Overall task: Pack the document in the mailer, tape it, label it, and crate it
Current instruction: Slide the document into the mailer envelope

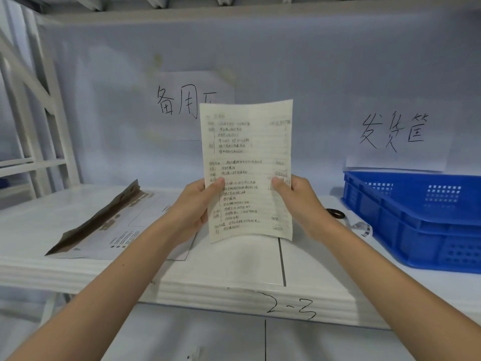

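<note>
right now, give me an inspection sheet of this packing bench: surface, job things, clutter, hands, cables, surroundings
surface: white shelf top with a dark seam; "2-3" handwritten on its front edge.
job's things: handwritten lined document held upright above the shelf; mailer lying flat at left, flap raised; blue crate at right; label strip beside the crate.
clutter: small dark object behind the right wrist, possibly a tape roll, too hidden to tell.
grippers: left hand pinches the document's left edge; right hand pinches its right edge.
cables: nothing seen.
surroundings: white back panel with two handwritten paper signs; white metal frame at left.
</note>
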`<action>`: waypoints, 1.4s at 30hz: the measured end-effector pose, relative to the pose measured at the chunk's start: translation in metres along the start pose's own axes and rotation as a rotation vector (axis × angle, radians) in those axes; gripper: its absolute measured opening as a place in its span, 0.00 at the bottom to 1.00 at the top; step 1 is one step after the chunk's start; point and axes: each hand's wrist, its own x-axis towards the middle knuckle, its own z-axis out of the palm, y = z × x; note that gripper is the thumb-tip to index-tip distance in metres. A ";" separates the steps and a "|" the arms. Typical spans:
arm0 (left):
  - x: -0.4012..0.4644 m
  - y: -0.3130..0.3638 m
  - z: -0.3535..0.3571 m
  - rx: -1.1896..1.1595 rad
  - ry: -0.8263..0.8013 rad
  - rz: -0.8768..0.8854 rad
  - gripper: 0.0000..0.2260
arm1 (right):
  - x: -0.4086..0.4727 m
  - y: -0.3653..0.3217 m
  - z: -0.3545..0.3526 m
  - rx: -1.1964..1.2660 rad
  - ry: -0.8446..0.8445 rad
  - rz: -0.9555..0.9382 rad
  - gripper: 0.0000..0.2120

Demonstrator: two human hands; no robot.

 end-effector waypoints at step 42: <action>0.011 -0.028 -0.068 1.491 -0.254 -0.354 0.39 | 0.018 0.018 -0.029 0.498 0.185 0.269 0.10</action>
